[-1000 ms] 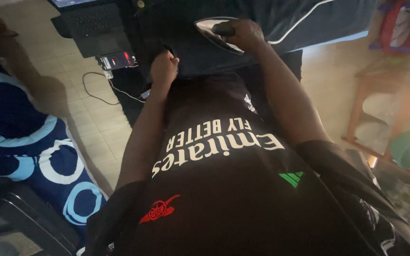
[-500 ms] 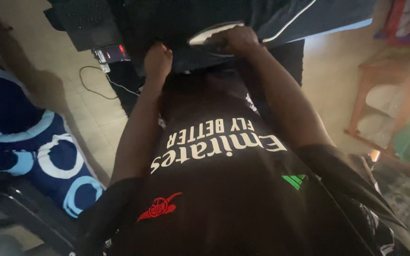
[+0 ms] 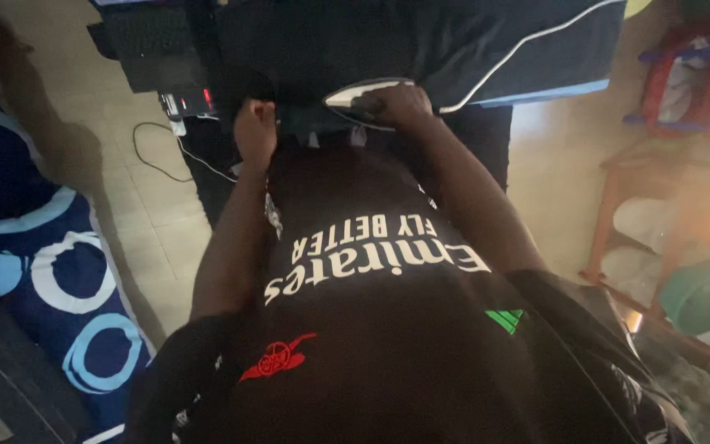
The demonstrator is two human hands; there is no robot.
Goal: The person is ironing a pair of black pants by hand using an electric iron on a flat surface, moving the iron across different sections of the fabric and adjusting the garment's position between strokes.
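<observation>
Two hands work at the near edge of a dark garment [image 3: 421, 37] spread flat over a low surface at the top of the view. Room: dim, with a pale tiled floor [image 3: 158, 222]. A blue cloth with light ring patterns [image 3: 43, 271] lies on the floor at left. A wooden rack [image 3: 618, 214] holding a green basin [image 3: 696, 292] stands at right. A black laptop [image 3: 154, 45] lies on the floor at upper left; just beside its near edge sits a small device with red lights [image 3: 191, 103], from which a thin cable [image 3: 158, 156] loops across the tiles.

The garment carries a thin white piping line that runs diagonally toward its upper right corner, and a light blue band along its right-hand near edge.

An iron [image 3: 363, 97] rests on the garment near its front edge. Long axis: roughly left to right across the view, slightly tilted. The pointed tip faces left, toward the left hand [image 3: 255, 130]. The pale body edge is visible; the handle is covered.

Right hand [image 3: 400, 105]: wrapped around the iron handle, grasping it from above.

Left hand: closed into a fist at the garment's near edge, left of the iron tip, close to it but apart. Whether it pinches fabric cannot be told.
</observation>
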